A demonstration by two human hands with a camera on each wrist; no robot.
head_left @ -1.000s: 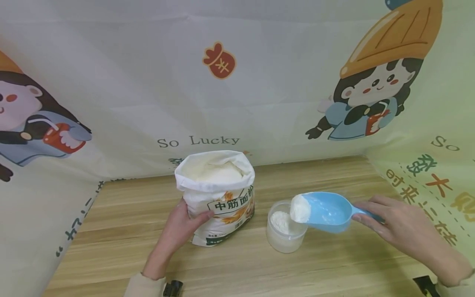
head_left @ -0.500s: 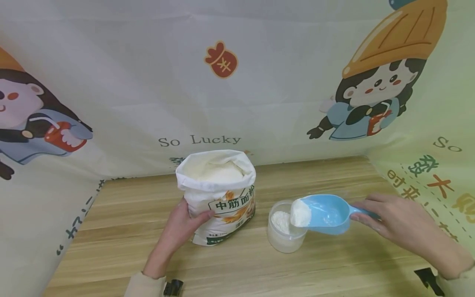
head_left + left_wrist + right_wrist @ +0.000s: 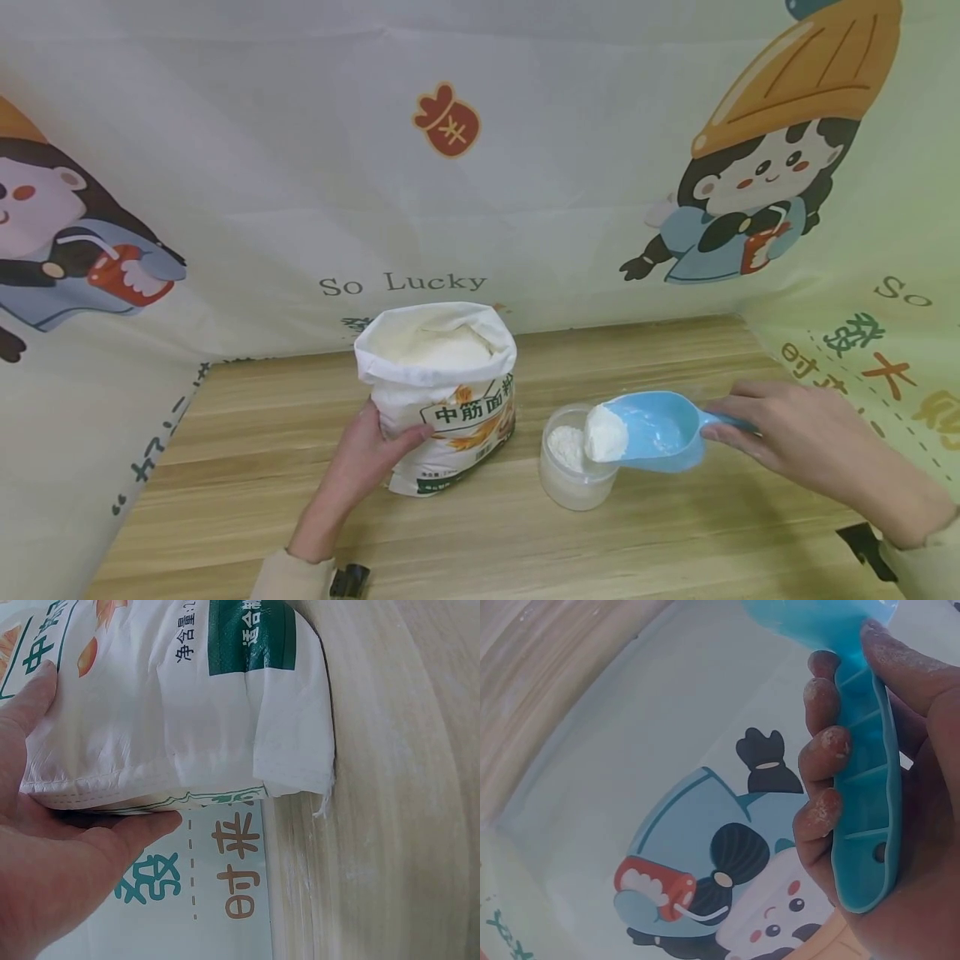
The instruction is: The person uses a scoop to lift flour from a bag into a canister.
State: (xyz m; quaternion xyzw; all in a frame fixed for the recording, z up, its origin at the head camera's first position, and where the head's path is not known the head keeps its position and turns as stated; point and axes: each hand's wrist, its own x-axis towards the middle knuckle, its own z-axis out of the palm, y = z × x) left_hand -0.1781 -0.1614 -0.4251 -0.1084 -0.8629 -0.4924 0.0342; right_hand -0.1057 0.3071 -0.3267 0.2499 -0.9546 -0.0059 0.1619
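My left hand [image 3: 367, 462] holds the left side of a white flour bag [image 3: 450, 408], its thumb across the printed front. The bag stands upright with its top rolled open and flour visible inside. My right hand [image 3: 798, 433] grips the handle of a blue scoop [image 3: 663, 427]; in the right wrist view the fingers wrap round the handle [image 3: 866, 765] and carry white powder. A mound of flour [image 3: 606, 433] sits at the scoop's front edge, over the right side of a clear round tub [image 3: 576, 490]. Flour [image 3: 566, 448] lies in the tub as well.
All of it stands on a wood-grain table [image 3: 480, 550]. A white printed cloth [image 3: 555, 167] rises behind the table and along both sides. The tub stands a little right of the bag, with a gap between them.
The right hand has come slightly left and up, its grip on the scoop kept, and the scoop has barely shifted. Left hand, bag and tub keep their places.
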